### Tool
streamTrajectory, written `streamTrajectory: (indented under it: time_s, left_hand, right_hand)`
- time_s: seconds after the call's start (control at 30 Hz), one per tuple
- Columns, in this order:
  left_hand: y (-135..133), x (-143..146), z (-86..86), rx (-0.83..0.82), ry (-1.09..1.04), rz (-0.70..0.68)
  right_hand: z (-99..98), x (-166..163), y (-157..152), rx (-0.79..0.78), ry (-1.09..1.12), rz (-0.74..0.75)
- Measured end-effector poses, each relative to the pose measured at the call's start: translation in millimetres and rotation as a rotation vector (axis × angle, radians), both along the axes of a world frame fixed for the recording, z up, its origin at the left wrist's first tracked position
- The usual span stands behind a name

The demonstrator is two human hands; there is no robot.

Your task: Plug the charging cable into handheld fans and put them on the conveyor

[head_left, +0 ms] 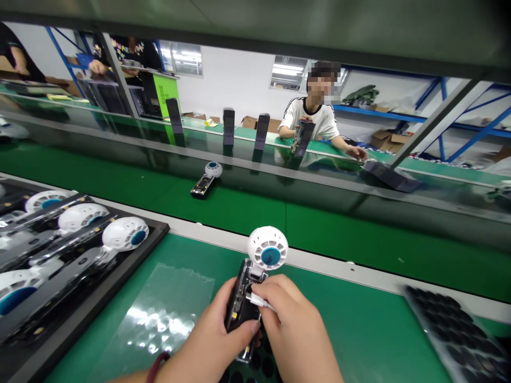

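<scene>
A handheld fan (268, 248) with a round white head, a blue centre and an uncased black body showing its circuit board stands tilted in front of me. My left hand (215, 324) is closed around the body, thumb across its lower part. My right hand (293, 322) pinches a white cable plug (258, 301) at the side of the fan body. Whether the plug sits in a socket, I cannot tell. Below the hands, a sheet of black round pads (266, 364) is partly hidden.
Left, a black tray (115, 295) holds several similar fans (125, 234). Clear plastic film (167, 298) lies beside it, and black round pads (455, 330) lie at right. One fan (206, 180) rests on the green conveyor belt (319, 223). Across it, a co-worker (315, 106) handles dark units.
</scene>
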State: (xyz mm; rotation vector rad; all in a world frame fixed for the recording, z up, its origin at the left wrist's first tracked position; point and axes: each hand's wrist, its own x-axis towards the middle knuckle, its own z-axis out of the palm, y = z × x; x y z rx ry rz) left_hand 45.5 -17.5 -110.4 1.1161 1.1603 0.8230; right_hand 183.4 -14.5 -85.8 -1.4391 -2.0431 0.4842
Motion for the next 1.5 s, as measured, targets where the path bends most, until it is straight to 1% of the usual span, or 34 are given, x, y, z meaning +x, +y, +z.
streamTrajectory:
  time_s: [0.1,0.17,0.3,0.47,0.53,0.6,0.67,0.7,0.77,0.8,0.83,0.9,0.97,1.1,1.17,1.23,1.37,1.5]
  left_hand:
    - [-0.3,-0.5,-2.4,0.026,-0.010,0.014]
    - [0.0,-1.0,-5.1,0.028,-0.040,0.033]
    - [1.7,-1.3,-8.3,-0.033,-0.135,0.025]
    - [3.5,0.5,-6.1,-0.084,-0.247,0.003]
    - [3.5,0.9,-4.8,-0.106,-0.263,0.005]
    - [3.0,0.2,-3.5,-0.124,-0.279,0.007]
    - [2.1,-1.7,-1.3,-0.159,-0.324,0.005]
    - [1.5,-2.8,0.6,-0.179,-0.357,0.004]
    - [0.1,-5.0,6.1,-0.217,-0.424,0.012]
    - [-0.4,-5.9,9.7,-0.227,-0.451,0.023]
    - [-0.9,-6.7,13.6,-0.240,-0.478,0.027]
    - [-1.0,-7.8,21.5,-0.275,-0.534,0.013]
    - [-0.5,-8.7,28.6,-0.306,-0.575,0.000]
    - [2.2,-11.3,39.0,-0.296,-0.591,0.005]
    - [4.0,-12.8,42.1,-0.269,-0.591,-0.014]
    - [5.5,-13.9,43.7,-0.264,-0.588,-0.035]
    - [6.5,-14.1,42.3,-0.282,-0.585,-0.055]
    - [5.0,-12.3,39.3,-0.286,-0.549,0.003]
  right_hand:
    - [-4.2,1.2,-0.8,0.068,-0.069,0.020]
    - [-6.3,2.7,-0.8,0.075,-0.093,0.037]
    - [-9.7,7.5,1.3,0.013,-0.095,0.092]
    - [-10.6,13.2,5.2,-0.053,-0.057,0.178]
    - [-10.7,14.7,6.0,-0.088,-0.010,0.195]
    - [-11.9,15.6,6.2,-0.118,0.083,0.216]
    - [-14.1,15.7,5.9,-0.117,0.221,0.166]
    - [-15.5,15.3,5.6,-0.118,0.293,0.103]
    - [-17.7,13.9,4.5,-0.143,0.411,-0.084]
    - [-18.4,13.0,3.8,-0.172,0.467,-0.169]
    - [-18.6,11.9,3.0,-0.203,0.524,-0.223]
    - [-17.9,10.1,1.4,-0.244,0.623,-0.239]
    - [-16.1,9.0,0.3,-0.271,0.673,-0.197]
    - [-14.5,8.1,0.4,-0.301,0.566,-0.166]
    - [-16.4,7.0,0.5,-0.272,0.535,-0.129]
    - [-19.6,5.5,-0.2,-0.235,0.560,-0.103]
    - [-23.6,5.1,-3.5,-0.157,0.592,-0.064]
    - [-20.1,10.0,-4.5,0.057,0.466,0.043]
